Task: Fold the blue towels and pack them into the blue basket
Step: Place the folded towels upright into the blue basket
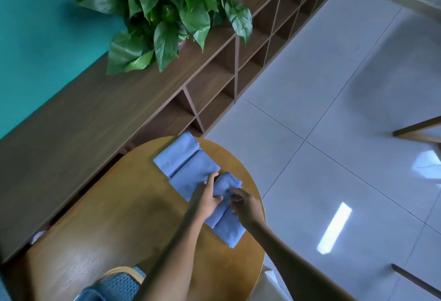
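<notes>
Round wooden tabletop (100,224), seen from above. Two blue towels on its far-right part. The far towel (183,164) lies folded in layered panels, one corner hanging just past the tabletop's rim. The near towel (226,226) lies folded lengthwise, running from the middle toward the right rim, its far end touching the far towel's near corner.

Left hand (207,199): fingers extended and spread, index tip resting where the two towels meet, palm over the near towel's left edge. Grip apart, pressing flat, nothing clasped.

Right hand (245,205): over the near towel's right side, fingers curled in toward a raised fold of cloth. Looks like a pinch on the near towel, though the fingertips are blurred.

Blue basket (114,286) at the bottom edge, near side of the tabletop, woven mesh with a pale wooden rim; only partly in view, well apart from both towels.

Beyond: dark wood shelf unit (214,81), leafy plant (167,9) on top, teal wall (35,38), pale tiled floor (334,109).
</notes>
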